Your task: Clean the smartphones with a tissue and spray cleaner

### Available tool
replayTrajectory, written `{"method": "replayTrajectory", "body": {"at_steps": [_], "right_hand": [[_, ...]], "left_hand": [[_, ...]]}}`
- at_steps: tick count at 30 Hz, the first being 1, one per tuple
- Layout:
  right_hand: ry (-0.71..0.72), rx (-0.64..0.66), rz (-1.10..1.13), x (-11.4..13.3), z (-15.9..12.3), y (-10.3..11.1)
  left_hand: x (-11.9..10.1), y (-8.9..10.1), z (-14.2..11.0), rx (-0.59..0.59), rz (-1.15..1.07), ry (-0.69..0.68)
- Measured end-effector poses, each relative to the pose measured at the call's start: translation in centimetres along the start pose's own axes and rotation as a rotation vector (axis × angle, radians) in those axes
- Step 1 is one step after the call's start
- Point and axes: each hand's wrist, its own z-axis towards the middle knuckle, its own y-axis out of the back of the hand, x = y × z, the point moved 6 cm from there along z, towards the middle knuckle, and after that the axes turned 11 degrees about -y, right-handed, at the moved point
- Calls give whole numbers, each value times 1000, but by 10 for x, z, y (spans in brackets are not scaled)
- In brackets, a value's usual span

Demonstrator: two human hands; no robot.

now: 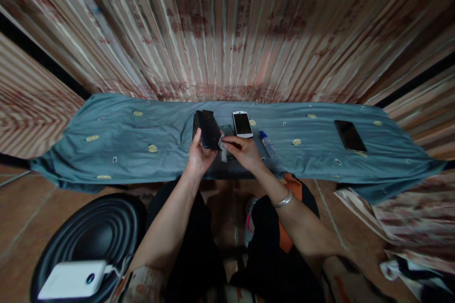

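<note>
My left hand (202, 151) is closed around a dark smartphone (207, 129), its back with the camera turned up. Beside the phone's lower right edge, my right hand (245, 150) pinches a crumpled whitish cloth (223, 151). The cloth hangs down from the fingertips and meets the phone's edge or lies very near it. Just beyond my right hand, a white phone (242, 124) with a dark screen lies on the covered table. To its right is a small clear spray bottle (268, 144) with a blue cap. Something dark and flat under my hands is mostly hidden.
A blue-green patterned cloth (121, 137) covers the long table. Another black phone (350, 136) lies toward its right end. Pleated curtains (227, 33) hang behind. At lower left, a white power bank (73, 279) with a cable rests on a round black stool (88, 227).
</note>
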Motion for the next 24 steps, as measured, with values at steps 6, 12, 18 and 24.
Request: {"method": "replayTrajectory", "body": {"at_steps": [6,12,18,24], "right_hand": [[-51,-67,-33,-4,4,3],[-25,-102,-160,1,2,4],[42,-144,-340,10,1,7],[126,-158,-422,12,2,9]], "left_hand": [[7,-4,-2,4,-15,18],[8,-5,-2,22,9,-11],[17,-2,-2,98,74,-32],[22,0,-5,107,142,-5]]}}
